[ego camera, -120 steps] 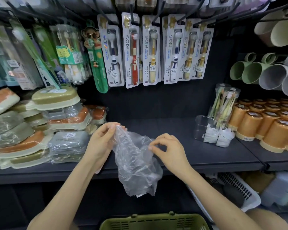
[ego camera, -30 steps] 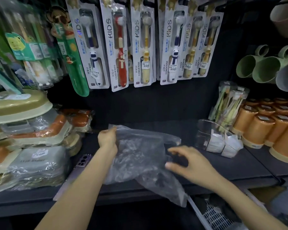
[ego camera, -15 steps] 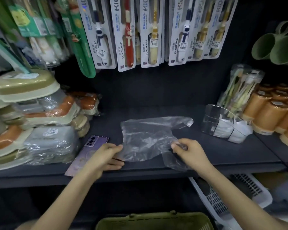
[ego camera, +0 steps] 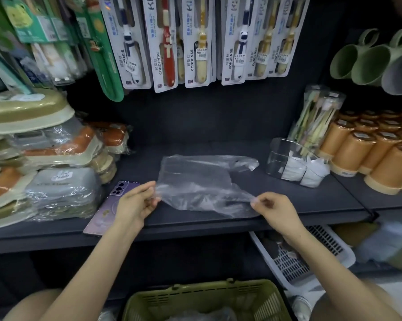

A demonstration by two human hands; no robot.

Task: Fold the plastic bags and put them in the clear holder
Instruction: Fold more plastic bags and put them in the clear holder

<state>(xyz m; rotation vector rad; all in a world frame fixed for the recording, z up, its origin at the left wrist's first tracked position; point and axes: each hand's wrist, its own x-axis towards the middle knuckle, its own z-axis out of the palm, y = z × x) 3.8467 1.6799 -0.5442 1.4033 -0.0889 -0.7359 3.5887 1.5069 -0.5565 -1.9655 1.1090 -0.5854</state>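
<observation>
One plastic bag (ego camera: 202, 181) lies spread on the shelf (ego camera: 311, 200), flat so it can take a clean crease. My left hand (ego camera: 135, 205) pinches its near left corner and my right hand (ego camera: 274, 209) its near right edge, apparently to keep it smooth. One clear holder (ego camera: 276, 156) stands near on the right, with what look like two folded bags (ego camera: 292, 170) inside. One phone (ego camera: 112, 205) lies by my left hand.

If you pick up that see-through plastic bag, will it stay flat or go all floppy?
Probably floppy: the plastic bag lies wrinkled on the shelf, and its near edge sags between the left hand and right hand pinching it. It looks thin and see-through, so likely very light.
</observation>
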